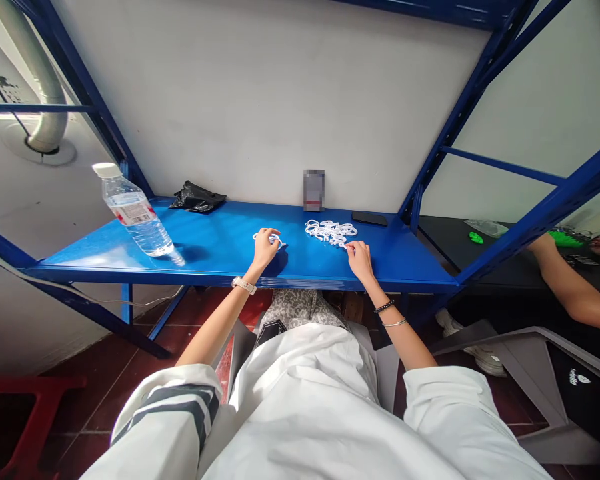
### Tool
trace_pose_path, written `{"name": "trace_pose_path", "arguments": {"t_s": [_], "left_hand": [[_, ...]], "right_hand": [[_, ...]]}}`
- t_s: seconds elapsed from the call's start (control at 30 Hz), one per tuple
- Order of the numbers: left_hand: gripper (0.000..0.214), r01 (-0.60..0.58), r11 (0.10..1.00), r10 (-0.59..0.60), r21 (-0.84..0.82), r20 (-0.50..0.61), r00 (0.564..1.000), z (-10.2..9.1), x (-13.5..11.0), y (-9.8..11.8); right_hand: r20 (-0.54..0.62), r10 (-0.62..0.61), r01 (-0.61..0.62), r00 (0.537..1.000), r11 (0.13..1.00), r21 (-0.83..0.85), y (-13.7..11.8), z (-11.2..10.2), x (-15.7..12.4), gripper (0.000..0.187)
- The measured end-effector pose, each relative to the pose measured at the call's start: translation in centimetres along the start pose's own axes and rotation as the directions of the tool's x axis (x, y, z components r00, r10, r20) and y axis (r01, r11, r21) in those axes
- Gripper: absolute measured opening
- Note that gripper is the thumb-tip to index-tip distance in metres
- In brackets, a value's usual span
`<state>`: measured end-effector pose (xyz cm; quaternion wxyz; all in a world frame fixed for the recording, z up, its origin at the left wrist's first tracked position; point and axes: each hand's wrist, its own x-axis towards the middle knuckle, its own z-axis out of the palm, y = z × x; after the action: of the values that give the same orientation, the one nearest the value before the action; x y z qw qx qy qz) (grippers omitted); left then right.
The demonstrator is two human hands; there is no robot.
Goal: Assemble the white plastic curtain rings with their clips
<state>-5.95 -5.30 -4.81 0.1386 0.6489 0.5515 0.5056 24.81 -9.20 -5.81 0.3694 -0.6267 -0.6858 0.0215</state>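
Observation:
A small heap of white, thin, looped pieces point(330, 231), perhaps cord or plastic rings, lies on the blue tabletop point(220, 243). To the left of the heap, my left hand point(265, 248) is closed over a separate white looped piece point(281, 243), whose ends show on both sides of the fingers. My right hand point(360, 259) is at the heap's near right edge, its thumb and fingertips pinched together on a white looped piece point(343, 245). The exact shape of the pieces is too small to make out.
A water bottle point(139, 217) stands at the left, with a crumpled black plastic bag point(197, 198) behind it. A blurred grey box point(314, 191) and a black phone point(369, 218) are at the back. Another person's arm point(575, 287) reaches over a dark table with green pieces point(567, 239).

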Motion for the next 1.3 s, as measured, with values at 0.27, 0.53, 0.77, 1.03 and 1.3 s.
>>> {"name": "trace_pose_path", "arguments": {"t_s": [0.27,0.53,0.77,1.03,1.3], "left_hand": [[0.021,-0.13,0.991,0.13,0.005,0.033,0.991,1.1,-1.3,1.5],[0.03,-0.316,0.94,0.34,-0.126,0.398,0.852,3.2,-4.0,4.2],[0.042,-0.278,0.938,0.346,-0.207,0.494,0.798,3.0,-4.3,5.0],[0.053,0.039,0.902,0.229,-0.429,0.554,0.8,2.6,-3.6,4.3],[0.048,0.048,0.872,0.261,-0.487,0.546,0.796,3.0,-3.5,3.8]], "right_hand": [[-0.049,-0.035,0.042,0.998,0.988,0.151,-1.3,-1.0,0.1,0.024],[0.193,-0.251,0.142,0.949,0.882,0.45,-4.6,0.7,-1.7,0.023],[0.255,-0.306,0.125,0.917,0.829,0.545,-5.1,0.8,-2.0,0.028],[0.273,-0.283,0.064,0.919,0.792,0.608,-4.8,1.3,-1.8,0.036],[0.312,-0.308,0.058,0.899,0.788,0.613,-5.0,1.2,-1.8,0.045]]}}
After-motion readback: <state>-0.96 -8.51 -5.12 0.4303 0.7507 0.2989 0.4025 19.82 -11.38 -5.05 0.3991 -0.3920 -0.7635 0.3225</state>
